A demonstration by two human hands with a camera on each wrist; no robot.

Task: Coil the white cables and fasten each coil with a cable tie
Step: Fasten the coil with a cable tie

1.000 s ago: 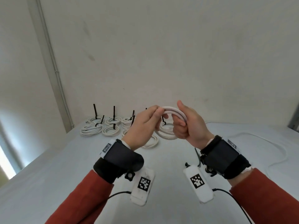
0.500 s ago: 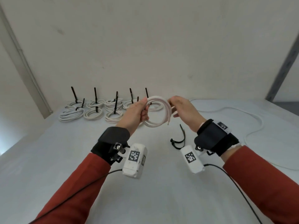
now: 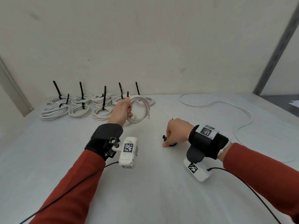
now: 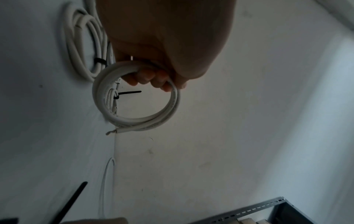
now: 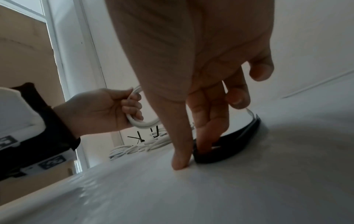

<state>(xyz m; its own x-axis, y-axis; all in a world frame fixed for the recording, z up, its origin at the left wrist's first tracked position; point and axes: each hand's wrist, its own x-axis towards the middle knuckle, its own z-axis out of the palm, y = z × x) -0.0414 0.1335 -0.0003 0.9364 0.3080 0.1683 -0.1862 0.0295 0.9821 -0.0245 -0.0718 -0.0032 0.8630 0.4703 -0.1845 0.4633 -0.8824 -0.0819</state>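
Grips the wound but untied white coil [image 4: 138,122] aloft in the left hand [image 3: 121,110], pinches with the right hand [image 3: 177,131] the black cable tie [image 5: 235,142] lying on the table [image 3: 145,191], with tied coils [image 3: 54,111] done at the back and one loose cable [image 3: 251,118] apparently left to wind.

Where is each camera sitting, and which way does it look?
Head: worn on the head, facing down at the table; shows red sleeves, left-hand grip, right-hand grip.
Left wrist: on that wrist, facing along the palm to the white coil it holds.
Right wrist: on that wrist, facing down its fingers to the black cable tie.
Shared: head and right wrist both show the left-hand grip holding the coil.
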